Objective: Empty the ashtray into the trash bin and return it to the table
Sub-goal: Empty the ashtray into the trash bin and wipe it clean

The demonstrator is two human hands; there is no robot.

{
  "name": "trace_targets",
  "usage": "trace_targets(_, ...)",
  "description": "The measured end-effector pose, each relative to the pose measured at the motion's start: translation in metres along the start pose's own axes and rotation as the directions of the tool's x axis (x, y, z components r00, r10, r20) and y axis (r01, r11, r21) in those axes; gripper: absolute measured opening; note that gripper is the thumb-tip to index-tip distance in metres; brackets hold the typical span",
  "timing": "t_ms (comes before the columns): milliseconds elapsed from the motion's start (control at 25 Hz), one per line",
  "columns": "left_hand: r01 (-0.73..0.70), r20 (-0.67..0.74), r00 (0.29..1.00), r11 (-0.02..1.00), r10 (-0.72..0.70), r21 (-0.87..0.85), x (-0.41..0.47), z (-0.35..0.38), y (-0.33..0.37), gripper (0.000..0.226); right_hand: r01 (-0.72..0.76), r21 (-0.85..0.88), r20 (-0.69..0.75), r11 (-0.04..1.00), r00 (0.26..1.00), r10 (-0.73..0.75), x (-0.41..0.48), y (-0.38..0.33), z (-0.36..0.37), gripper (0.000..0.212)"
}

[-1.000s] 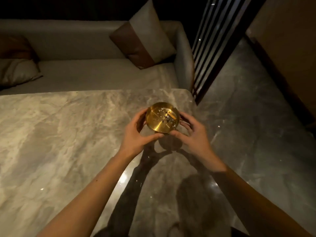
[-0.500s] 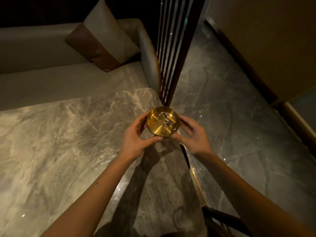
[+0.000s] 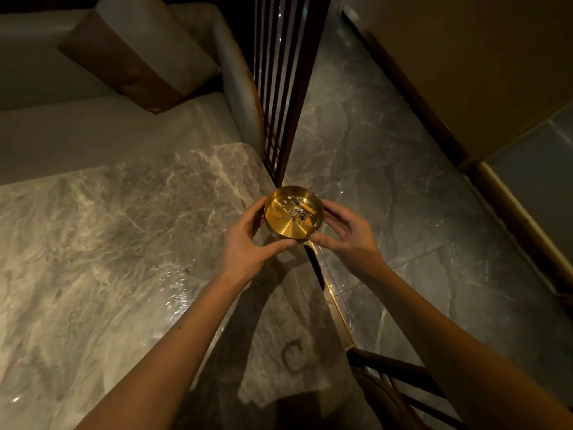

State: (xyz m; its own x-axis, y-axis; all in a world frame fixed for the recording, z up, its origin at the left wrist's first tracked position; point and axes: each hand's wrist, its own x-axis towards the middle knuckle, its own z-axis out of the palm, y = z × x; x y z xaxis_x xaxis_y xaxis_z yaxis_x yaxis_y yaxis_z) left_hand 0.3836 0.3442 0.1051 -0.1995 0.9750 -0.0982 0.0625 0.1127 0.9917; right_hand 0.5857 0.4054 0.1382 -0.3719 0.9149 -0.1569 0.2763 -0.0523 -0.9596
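A round gold metal ashtray [image 3: 288, 223] with ash and small bits in it is held level in the air above the right edge of the marble table [image 3: 108, 243]. My left hand [image 3: 248, 246] cups its left side, thumb under the near rim. My right hand [image 3: 347, 237] cups its right side, fingers curled around the far rim. No trash bin is in view.
A pale sofa [image 3: 77, 128] with a brown and cream cushion [image 3: 136, 54] stands behind the table. A dark slatted wooden screen [image 3: 285, 88] rises at the table's far right corner. Grey marble floor [image 3: 403, 197] lies to the right, a dark chair [image 3: 397, 386] at bottom right.
The ashtray, held in both hands, has moved right from over the table toward its right edge. The view has swung right, showing more floor.
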Motion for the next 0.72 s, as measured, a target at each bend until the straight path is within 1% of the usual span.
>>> trace_targets(160,0.063,-0.019,0.998,0.998,-0.064,-0.012,0.015,0.042,-0.006,0.092,-0.011,0.003,0.026,1.0,1.0,0.011,0.013,0.029,-0.038,0.074)
trace_targets(320,0.185,-0.11,0.975,0.981,-0.191,-0.058,0.036,0.1,-0.024,0.097,-0.048,0.016,0.121,0.999,0.992,0.046,0.045,0.067,-0.084,0.068)
trace_targets(400,0.247,-0.175,0.95,0.965,-0.26,-0.093,0.047,0.136,-0.035,0.101,-0.086,0.015,0.184,0.996,0.98,0.082,0.065,0.092,-0.11,0.066)
trace_targets(480,0.302,-0.218,0.919,0.942,-0.328,-0.144,0.056,0.168,-0.05,0.095,-0.125,0.018,0.244,0.992,0.963,0.117,0.082,0.12,-0.133,0.064)
trace_targets(600,0.369,-0.254,0.874,0.906,-0.415,-0.208,0.068,0.212,-0.079,0.083,-0.233,0.052,0.316,0.971,0.927,0.205,0.101,0.163,-0.157,0.061)
trace_targets(720,0.448,-0.274,0.817,0.858,-0.507,-0.251,0.075,0.241,-0.112,0.081,-0.307,0.051,0.357,0.95,0.894,0.269,0.109,0.207,-0.167,0.059)
